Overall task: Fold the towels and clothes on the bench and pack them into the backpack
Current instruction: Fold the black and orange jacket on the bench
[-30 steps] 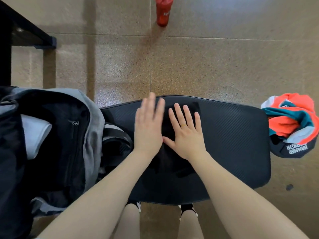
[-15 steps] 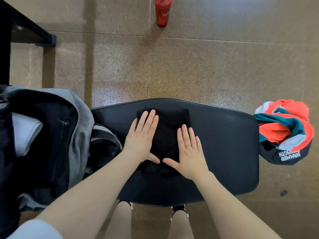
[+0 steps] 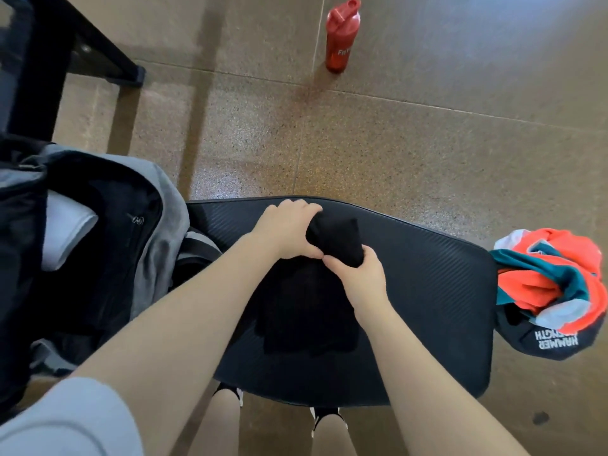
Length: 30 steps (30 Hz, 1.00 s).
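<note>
Black folded cloth [image 3: 332,238] is clamped by left hand [image 3: 283,230] and right hand [image 3: 357,273] on the bench [image 3: 427,258], long axis running away. Left of them, a white item [image 3: 65,232] is held in the open backpack [image 3: 98,241].

A black garment [image 3: 332,238] is gripped by the left hand [image 3: 283,232] and right hand [image 3: 358,271] on the bench [image 3: 427,274].

The black ribbed tabletop [image 3: 427,274] of the bench carries a black garment [image 3: 306,301] near its middle, with the far end bunched up. An open grey and black backpack [image 3: 98,258] rests against its left end. An orange, teal and white bundle of clothes [image 3: 552,281] lies at its right end. On the speckled brown floor [image 3: 394,143] beyond stands a red bottle [image 3: 340,37].
</note>
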Tool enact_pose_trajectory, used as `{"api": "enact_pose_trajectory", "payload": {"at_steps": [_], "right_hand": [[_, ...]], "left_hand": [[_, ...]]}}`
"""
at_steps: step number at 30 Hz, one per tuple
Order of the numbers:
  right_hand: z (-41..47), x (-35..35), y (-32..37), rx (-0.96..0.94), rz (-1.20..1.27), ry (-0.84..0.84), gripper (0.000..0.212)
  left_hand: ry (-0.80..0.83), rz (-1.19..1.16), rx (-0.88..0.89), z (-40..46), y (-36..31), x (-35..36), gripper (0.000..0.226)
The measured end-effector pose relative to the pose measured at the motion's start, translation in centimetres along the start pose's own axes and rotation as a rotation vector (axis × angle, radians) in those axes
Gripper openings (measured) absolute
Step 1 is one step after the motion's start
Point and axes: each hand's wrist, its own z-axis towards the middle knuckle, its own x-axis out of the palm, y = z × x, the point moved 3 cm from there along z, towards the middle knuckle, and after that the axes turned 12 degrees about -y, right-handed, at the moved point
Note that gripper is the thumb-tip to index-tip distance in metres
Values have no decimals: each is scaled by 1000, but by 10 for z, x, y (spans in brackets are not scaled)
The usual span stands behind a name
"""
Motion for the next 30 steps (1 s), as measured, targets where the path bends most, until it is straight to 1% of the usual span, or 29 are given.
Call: {"api": "enact_pose_trajectory", "payload": {"at_steps": [2, 3, 4, 5, 6, 7, 10, 11, 13, 14, 15, 18, 22, 23, 24, 25, 26, 27, 28, 30], "right_hand": [[-5, -6, 4, -18, 32, 121, 34], [-9, -12, 7, -37, 34, 189, 30], [-15, -20, 10, -63, 19, 254, 29], [-20, -29, 15, -92, 0, 315, 31], [-26, -38, 21, -121, -12, 370, 33], [-31, -45, 28, -150, -21, 423, 35], [-56, -47, 55, -262, -143, 605, 44], [-68, -42, 67, -307, -197, 673, 51], [-96, -22, 93, -427, -329, 784, 72], [-111, -10, 106, -491, -374, 814, 80], [-125, 4, 118, -545, -400, 832, 83], [-160, 44, 147, -641, -444, 859, 70], [-183, 91, 164, -589, -485, 935, 54], [-186, 101, 167, -553, -484, 951, 51], [-188, 111, 169, -518, -477, 964, 48], [-189, 119, 172, -492, -469, 971, 46], [-189, 128, 173, -473, -464, 973, 44], [-187, 138, 174, -456, -464, 969, 43], [-185, 148, 175, -438, -464, 964, 43], [-178, 166, 173, -397, -473, 954, 44]], "left_hand": [[149, -77, -78, -3, 5, 0, 84], [195, -133, -93, -8, 7, -2, 76], [199, -204, -71, -17, 6, -5, 62], [166, -290, -22, -27, 2, -11, 48], [117, -385, 24, -40, -3, -19, 39], [75, -481, 46, -54, -7, -28, 35], [-30, -676, 6, -103, -5, -55, 39], [-69, -713, -26, -119, 0, -64, 41], [-161, -810, -121, -152, 18, -80, 45], [-219, -872, -171, -170, 27, -88, 47], [-290, -919, -217, -187, 36, -96, 49], [-467, -958, -341, -230, 60, -113, 47], [-547, -1066, -461, -266, 109, -121, 38], [-599, -1055, -514, -272, 128, -119, 36], [-663, -974, -593, -276, 148, -115, 34], [-710, -847, -682, -278, 170, -110, 35], [-718, -697, -770, -277, 190, -105, 40], [-676, -545, -830, -273, 208, -100, 47], [-591, -400, -843, -265, 222, -92, 55], [-422, -149, -803, -249, 240, -77, 67]]}}
